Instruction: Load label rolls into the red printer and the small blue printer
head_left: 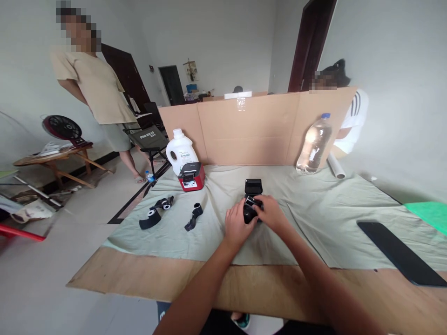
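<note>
Both of my hands meet over the middle of the cloth-covered table. My left hand (238, 223) is closed around the left side of a small black object (249, 215) with a rounded, glossy front. From the right, my right hand (268, 211) grips the same object, fingers curled over its top. My fingers cover much of it, so its exact kind does not show. Just behind it a black, open lid-like piece (253, 186) stands up; whether the two are joined is hidden. Left of my hands lies a small roll with a black strip (194, 217).
Farther left lie more black-strip rolls (155, 215). A red-and-black box-shaped device (191, 177) stands before a white jug (181, 151). A cardboard screen (244, 130) borders the back, with a clear bottle (314, 145) at right. A dark flat slab (400, 251) lies near the right edge. Two people are beyond.
</note>
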`<state>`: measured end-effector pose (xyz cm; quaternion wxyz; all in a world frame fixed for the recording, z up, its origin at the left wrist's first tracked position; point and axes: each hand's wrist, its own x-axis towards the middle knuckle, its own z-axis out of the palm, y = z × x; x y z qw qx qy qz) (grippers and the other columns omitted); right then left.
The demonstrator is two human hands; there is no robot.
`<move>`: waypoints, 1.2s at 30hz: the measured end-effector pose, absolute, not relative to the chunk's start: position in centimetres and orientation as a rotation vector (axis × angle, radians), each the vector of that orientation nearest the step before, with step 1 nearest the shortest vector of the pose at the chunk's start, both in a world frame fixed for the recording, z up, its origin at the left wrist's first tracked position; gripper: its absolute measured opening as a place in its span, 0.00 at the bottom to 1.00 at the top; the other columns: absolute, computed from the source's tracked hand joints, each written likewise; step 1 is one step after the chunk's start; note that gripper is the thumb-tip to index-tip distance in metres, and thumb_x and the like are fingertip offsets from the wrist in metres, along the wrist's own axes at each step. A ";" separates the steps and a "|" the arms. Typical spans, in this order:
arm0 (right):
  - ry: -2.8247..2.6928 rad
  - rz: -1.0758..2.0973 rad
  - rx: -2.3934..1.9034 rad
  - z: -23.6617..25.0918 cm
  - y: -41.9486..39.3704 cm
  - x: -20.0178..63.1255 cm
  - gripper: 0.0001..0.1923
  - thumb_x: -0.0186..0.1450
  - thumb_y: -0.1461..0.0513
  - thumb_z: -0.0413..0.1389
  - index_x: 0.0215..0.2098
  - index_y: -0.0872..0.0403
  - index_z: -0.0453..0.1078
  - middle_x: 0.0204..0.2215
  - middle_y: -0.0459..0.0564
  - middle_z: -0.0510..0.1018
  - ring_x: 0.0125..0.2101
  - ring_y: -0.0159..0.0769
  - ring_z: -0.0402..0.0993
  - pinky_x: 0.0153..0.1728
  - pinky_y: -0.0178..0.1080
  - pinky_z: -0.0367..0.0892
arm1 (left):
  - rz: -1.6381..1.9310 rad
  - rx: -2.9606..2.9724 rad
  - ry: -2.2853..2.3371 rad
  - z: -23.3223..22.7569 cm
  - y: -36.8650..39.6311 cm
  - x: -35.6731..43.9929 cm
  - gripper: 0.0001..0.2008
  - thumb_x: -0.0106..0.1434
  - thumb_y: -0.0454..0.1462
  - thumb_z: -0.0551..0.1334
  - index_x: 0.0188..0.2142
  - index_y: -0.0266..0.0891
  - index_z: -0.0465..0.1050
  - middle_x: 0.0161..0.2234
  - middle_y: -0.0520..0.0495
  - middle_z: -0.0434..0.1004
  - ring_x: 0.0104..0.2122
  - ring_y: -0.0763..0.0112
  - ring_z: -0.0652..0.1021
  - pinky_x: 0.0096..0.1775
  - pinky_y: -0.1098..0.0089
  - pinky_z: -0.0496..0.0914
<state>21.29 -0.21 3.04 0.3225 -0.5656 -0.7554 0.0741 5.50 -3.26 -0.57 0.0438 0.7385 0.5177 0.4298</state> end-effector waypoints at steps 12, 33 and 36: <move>-2.334 0.263 -1.738 4.0 6.6 21.9 0.13 0.62 0.71 0.56 0.43 0.59 0.79 0.46 0.62 0.79 0.45 0.47 0.77 0.46 0.41 0.66 | 1.186 1.705 1.386 -2.2 -2.5 6.2 0.24 0.62 0.39 0.63 0.58 0.41 0.67 0.29 0.54 0.77 0.25 0.74 0.72 0.32 0.71 0.67; -2.190 0.238 -1.990 3.4 6.5 22.1 0.10 0.60 0.63 0.63 0.41 0.54 0.80 0.46 0.62 0.74 0.45 0.50 0.73 0.44 0.45 0.69 | 1.200 1.555 1.349 -2.0 -2.5 6.2 0.18 0.60 0.40 0.66 0.49 0.40 0.72 0.25 0.54 0.79 0.25 0.72 0.76 0.32 0.72 0.68; -2.189 0.184 -1.991 3.6 6.0 21.4 0.10 0.62 0.66 0.60 0.41 0.57 0.78 0.48 0.66 0.72 0.47 0.53 0.73 0.43 0.46 0.70 | 1.220 1.479 1.318 -2.0 -2.6 6.4 0.18 0.59 0.40 0.66 0.49 0.39 0.72 0.25 0.53 0.78 0.25 0.72 0.76 0.31 0.72 0.69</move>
